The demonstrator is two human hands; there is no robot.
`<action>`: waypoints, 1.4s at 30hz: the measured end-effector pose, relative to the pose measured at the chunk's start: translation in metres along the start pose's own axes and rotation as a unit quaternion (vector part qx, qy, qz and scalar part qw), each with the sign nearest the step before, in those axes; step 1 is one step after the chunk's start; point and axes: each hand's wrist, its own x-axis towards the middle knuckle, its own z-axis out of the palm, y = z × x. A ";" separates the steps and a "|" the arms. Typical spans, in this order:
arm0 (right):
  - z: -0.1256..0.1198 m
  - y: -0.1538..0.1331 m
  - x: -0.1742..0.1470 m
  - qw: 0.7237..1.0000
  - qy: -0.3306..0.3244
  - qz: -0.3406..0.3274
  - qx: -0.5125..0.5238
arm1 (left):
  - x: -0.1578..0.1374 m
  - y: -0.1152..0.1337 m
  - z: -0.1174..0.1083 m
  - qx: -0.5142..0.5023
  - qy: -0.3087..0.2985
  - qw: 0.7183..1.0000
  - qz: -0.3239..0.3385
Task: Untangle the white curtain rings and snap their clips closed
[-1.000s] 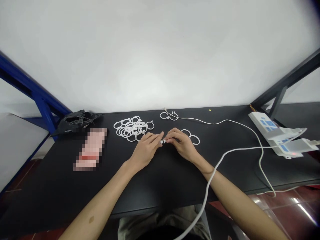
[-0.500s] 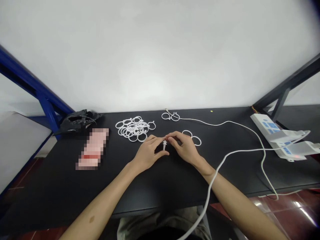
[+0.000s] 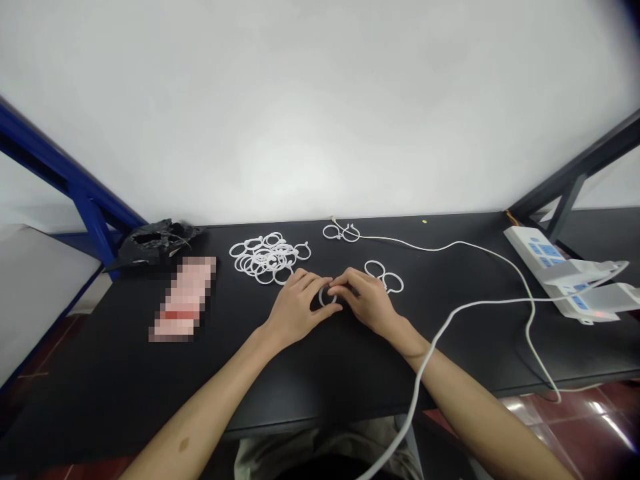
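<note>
At the middle of the matte black tabletop, the left hand spans a round, white, plastic-looking ring in a half-open grip. The right hand pinches its edge, fingertips nearly together; uneven pressure could make it slip.

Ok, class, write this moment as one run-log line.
left hand: around white ring; right hand: fingers at same ring; ring pile: beyond left hand; loose ring pair: beside right hand
</note>
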 end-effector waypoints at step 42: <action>-0.004 0.009 0.002 0.996 -0.013 -0.030 -0.081 | 0.006 -0.004 -0.006 0.032 0.056 0.995 -0.079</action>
